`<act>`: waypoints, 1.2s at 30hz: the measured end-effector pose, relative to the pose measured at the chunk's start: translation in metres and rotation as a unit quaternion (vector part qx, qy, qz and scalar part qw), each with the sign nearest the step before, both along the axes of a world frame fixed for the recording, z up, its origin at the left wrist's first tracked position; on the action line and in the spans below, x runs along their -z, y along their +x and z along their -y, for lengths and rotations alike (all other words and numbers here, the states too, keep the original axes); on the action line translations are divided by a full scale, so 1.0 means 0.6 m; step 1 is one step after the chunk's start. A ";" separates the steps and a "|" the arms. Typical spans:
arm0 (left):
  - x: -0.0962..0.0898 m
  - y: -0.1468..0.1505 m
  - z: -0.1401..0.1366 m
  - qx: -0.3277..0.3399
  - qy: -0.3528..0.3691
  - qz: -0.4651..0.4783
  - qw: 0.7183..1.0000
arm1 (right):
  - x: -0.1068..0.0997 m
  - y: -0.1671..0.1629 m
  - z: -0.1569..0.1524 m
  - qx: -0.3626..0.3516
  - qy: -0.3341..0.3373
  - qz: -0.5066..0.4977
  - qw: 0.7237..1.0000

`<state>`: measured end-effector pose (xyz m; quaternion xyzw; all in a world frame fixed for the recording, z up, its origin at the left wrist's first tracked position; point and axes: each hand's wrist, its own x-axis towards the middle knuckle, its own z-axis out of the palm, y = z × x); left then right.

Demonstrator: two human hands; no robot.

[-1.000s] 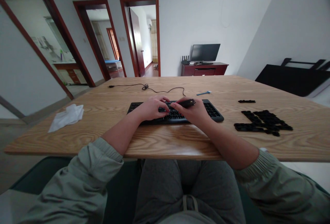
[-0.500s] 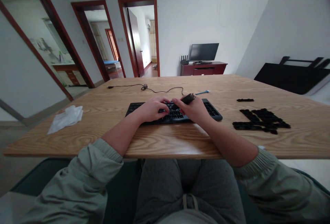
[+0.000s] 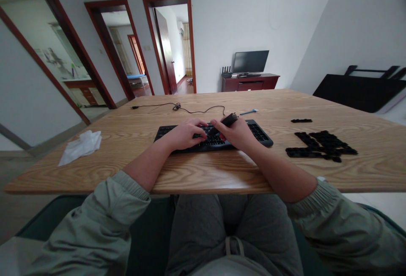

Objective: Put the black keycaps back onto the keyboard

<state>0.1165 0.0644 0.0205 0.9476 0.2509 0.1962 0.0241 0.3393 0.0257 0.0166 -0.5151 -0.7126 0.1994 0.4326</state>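
A black keyboard [image 3: 260, 134] lies on the table in front of me, with part of its middle hidden by both hands. My left hand [image 3: 187, 134] rests over its left half, fingers bent and apart at the keys, with no held thing visible. My right hand [image 3: 239, 132] is wrapped round a thick black stick-shaped tool [image 3: 229, 120]. The tool slants down toward the keys beside my left fingertips, its upper end rising past my thumb. Its exact kind and its lower tip are hard to make out.
Loose black keycaps [image 3: 328, 144] lie in clusters at the right, with a short black strip [image 3: 301, 120] behind them. Beyond the keyboard are a small blue tool [image 3: 249, 112] and a knotted USB cable [image 3: 198, 112]. White tissue [image 3: 82, 147] lies at the left.
The view has tilted slightly. The upper end of the black tool has shifted slightly left; both hands stay at the same part of the keyboard.
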 end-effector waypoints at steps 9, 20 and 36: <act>0.008 -0.003 -0.012 -0.004 0.008 0.009 1.000 | -0.001 -0.009 -0.019 -0.003 0.021 0.012 1.000; 0.007 -0.002 -0.008 -0.007 0.016 0.005 1.000 | 0.003 -0.001 -0.008 -0.014 0.001 -0.018 1.000; 0.001 0.000 -0.001 -0.004 0.021 0.001 1.000 | 0.003 -0.002 -0.008 -0.031 -0.004 -0.026 0.999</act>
